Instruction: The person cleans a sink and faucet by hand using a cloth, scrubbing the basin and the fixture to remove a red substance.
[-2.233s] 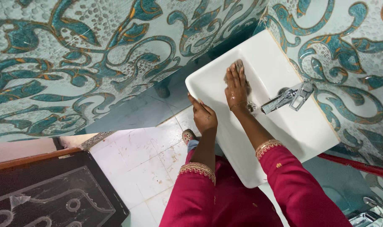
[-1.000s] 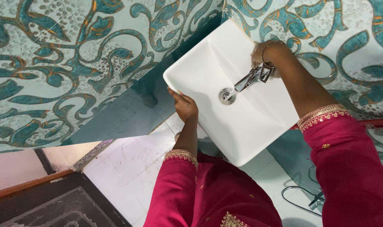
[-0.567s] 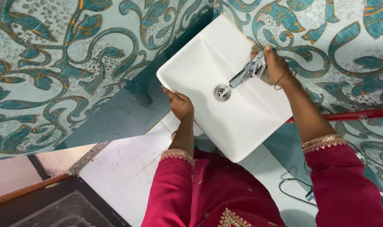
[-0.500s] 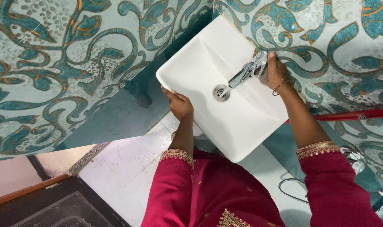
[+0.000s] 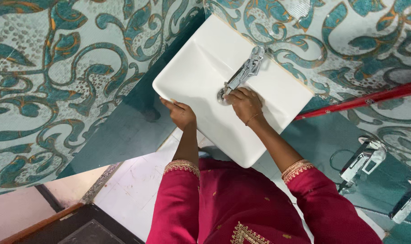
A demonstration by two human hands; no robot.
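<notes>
Two hands at a white wall-mounted washbasin, seen from above.

Left hand (image 5: 180, 113) hooked over the near rim of the washbasin (image 5: 201, 68), fingers curled shut on the edge, seemingly for support while leaning in. Right hand (image 5: 245, 103) down inside the bowl, loosely closed just beside the drain (image 5: 221, 96) under the chrome tap (image 5: 246, 70); anything held beneath the palm impossible to tell. Further right, a red pipe (image 5: 363, 98) along the patterned tile wall, then chrome wall taps (image 5: 362, 158).
</notes>
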